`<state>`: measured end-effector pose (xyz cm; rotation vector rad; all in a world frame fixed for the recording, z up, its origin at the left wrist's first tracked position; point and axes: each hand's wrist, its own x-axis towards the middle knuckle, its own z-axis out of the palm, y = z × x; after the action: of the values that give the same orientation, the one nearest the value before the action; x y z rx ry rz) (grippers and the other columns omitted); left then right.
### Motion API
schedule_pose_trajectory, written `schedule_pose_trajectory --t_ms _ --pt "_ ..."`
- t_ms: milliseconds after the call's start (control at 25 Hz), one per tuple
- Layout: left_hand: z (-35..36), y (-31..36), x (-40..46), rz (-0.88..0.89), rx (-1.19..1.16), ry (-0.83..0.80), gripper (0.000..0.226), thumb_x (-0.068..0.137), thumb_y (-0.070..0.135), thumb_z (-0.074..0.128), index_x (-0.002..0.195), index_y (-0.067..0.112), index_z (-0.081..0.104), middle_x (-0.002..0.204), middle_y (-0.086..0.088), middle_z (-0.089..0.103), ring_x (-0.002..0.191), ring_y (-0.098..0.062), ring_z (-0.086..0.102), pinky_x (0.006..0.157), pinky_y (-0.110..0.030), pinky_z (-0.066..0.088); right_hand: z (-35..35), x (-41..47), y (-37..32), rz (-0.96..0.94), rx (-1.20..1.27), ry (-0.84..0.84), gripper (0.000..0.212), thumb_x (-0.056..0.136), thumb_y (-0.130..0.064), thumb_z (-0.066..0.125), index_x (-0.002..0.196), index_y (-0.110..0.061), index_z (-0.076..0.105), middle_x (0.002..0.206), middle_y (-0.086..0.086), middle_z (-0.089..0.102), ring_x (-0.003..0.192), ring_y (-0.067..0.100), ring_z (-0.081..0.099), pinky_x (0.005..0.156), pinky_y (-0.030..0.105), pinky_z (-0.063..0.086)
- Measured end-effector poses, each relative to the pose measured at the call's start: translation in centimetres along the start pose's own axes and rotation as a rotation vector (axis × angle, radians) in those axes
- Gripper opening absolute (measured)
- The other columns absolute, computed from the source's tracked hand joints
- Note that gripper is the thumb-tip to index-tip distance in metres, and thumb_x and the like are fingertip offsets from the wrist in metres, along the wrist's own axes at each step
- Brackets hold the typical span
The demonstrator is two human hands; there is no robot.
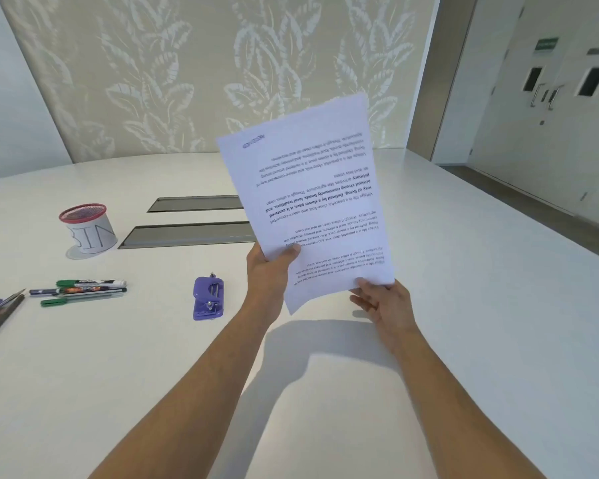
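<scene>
Your left hand (274,267) pinches the thin white printed paper sheets (312,202) at 7 o'clock; right hand (382,304) grip at 5 o'clock unclear. Looks light, floppy, tearable: hold lower corners.

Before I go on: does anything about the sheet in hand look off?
Yes. The printed sheet, held up by the left hand and right hand, is upside down to the camera, and its top edge looks ragged.

printed sheets (308,202) | white, text upside down; held up, tilted | above table
</scene>
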<state>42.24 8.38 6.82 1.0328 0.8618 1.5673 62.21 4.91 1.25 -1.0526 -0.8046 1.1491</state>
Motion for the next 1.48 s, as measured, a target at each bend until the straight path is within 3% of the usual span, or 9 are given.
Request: schedule_pose_trajectory --t_ms 80,160,320,480,720,920,1040,1200,1480 --pt "0.8 -0.2 -0.4 -0.052 -0.12 0.01 0.034 0.083 -0.003 0.066 0.117 0.004 0.061 0.113 -0.013 0.07 0.097 -0.028 0.068 0.086 -0.044 0.054 0.6 -0.7 0.7 0.057 0.249 -0.041 0.012 0.085 -0.005 0.069 0.09 -0.015 0.073 0.1 0.012 0.072 0.091 0.029 0.07 0.074 0.033 0.059" --pt "1.6 -0.9 -1.0 -0.079 -0.192 -0.035 0.042 0.082 -0.002 0.068 0.122 0.001 0.058 0.121 -0.018 0.066 0.108 -0.037 0.064 0.096 -0.051 0.05 1.7 -1.1 0.9 -0.002 0.396 -0.116 0.03 0.082 -0.005 0.071 0.111 -0.012 0.071 0.115 0.011 0.072 0.101 0.026 0.07 0.088 0.038 0.057" --pt "2.2 -2.1 -2.1 -0.106 -0.219 -0.123 0.044 0.081 0.003 0.068 0.125 0.005 0.058 0.124 -0.017 0.065 0.116 -0.039 0.06 0.101 -0.059 0.044 3.4 -1.3 0.3 -0.099 0.449 -0.012 0.038 0.085 0.007 0.064 0.118 -0.012 0.066 0.116 0.003 0.074 0.103 0.017 0.071 0.079 0.029 0.058" --pt "1.2 -1.2 -1.6 -0.1 -0.186 -0.155 0.041 0.082 -0.002 0.067 0.121 0.009 0.062 0.121 -0.012 0.068 0.112 -0.034 0.063 0.096 -0.055 0.048 2.3 -1.0 -0.3 -0.105 0.333 0.054 0.038 0.085 0.01 0.064 0.117 -0.011 0.067 0.111 -0.001 0.075 0.1 0.013 0.071 0.077 0.027 0.059" --pt "-3.6 2.1 1.6 -0.017 -0.2 0.0 0.037 0.078 -0.001 0.069 0.112 0.01 0.063 0.107 -0.007 0.07 0.093 -0.023 0.067 0.077 -0.036 0.056 -2.4 0.6 -3.2 -0.146 0.073 0.039 0.036 0.082 0.01 0.066 0.114 -0.006 0.069 0.106 0.002 0.077 0.098 0.018 0.073 0.081 0.034 0.059" --pt "-6.7 4.1 3.6 0.012 0.206 -0.089 0.023 0.081 0.006 0.072 0.095 0.023 0.066 0.085 0.002 0.071 0.077 -0.015 0.066 0.065 -0.027 0.049 -4.6 1.2 -5.0 -0.186 -0.117 -0.073 0.031 0.08 0.005 0.072 0.102 -0.016 0.077 0.112 0.007 0.075 0.104 0.026 0.072 0.089 0.044 0.056" --pt "-6.6 4.3 3.6 0.014 0.389 -0.21 0.017 0.08 0.013 0.073 0.095 0.018 0.065 0.094 -0.004 0.074 0.08 -0.018 0.07 0.067 -0.03 0.054 -4.1 1.3 -5.5 -0.206 -0.163 -0.093 0.031 0.081 0.006 0.071 0.106 -0.012 0.075 0.111 0.007 0.075 0.102 0.027 0.072 0.089 0.046 0.056" --pt "-5.4 4.4 3.2 0.034 0.459 -0.163 0.025 0.079 0.013 0.067 0.104 0.012 0.06 0.104 -0.004 0.073 0.093 -0.03 0.068 0.081 -0.045 0.053 -2.9 1.6 -6.7 -0.268 -0.189 -0.071 0.028 0.082 0.004 0.072 0.103 -0.014 0.075 0.109 0.004 0.076 0.1 0.025 0.073 0.083 0.041 0.058" --pt "-5.4 1.2 0.7 0.047 0.42 -0.008 0.027 0.078 0.016 0.068 0.103 0.023 0.065 0.098 0.0 0.073 0.085 -0.023 0.068 0.068 -0.036 0.053 -2.3 1.5 -3.5 -0.273 -0.271 -0.003 0.026 0.087 -0.001 0.07 0.097 -0.024 0.072 0.097 -0.007 0.078 0.085 0.01 0.074 0.071 0.027 0.057"
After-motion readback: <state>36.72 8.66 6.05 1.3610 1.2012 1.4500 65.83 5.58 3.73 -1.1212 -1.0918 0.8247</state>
